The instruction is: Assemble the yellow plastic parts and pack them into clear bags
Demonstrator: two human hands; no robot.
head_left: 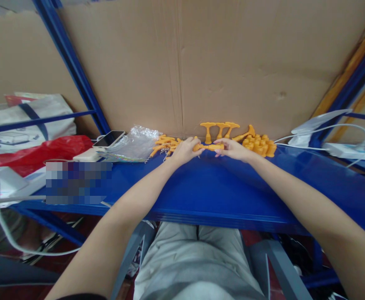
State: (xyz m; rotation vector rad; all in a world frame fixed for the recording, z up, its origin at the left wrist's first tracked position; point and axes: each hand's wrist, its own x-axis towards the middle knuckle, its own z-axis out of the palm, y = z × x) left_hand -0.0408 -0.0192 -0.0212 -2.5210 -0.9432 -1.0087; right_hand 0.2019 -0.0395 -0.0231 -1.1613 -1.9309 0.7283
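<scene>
Both my hands meet over the back of the blue table, with an orange plastic hammer-shaped piece (204,147) lying level between them. My left hand (186,151) is closed round its head end. The fingers of my right hand (230,149) pinch the thick ribbed handle sleeve (217,147) at the other end. I cannot tell whether the two parts are fully joined. Beside my left hand lies a heap of orange corkscrew pieces (166,143) with curly metal spirals. Past my right hand stands a cluster of short orange sleeves (259,146).
Several orange toy-like hammers (219,130) lean against the cardboard wall (226,62). A clear plastic bag (135,143), a phone (110,139) and a red bag (54,152) lie leftward on the blue table (201,187). White cables (319,129) run at the right.
</scene>
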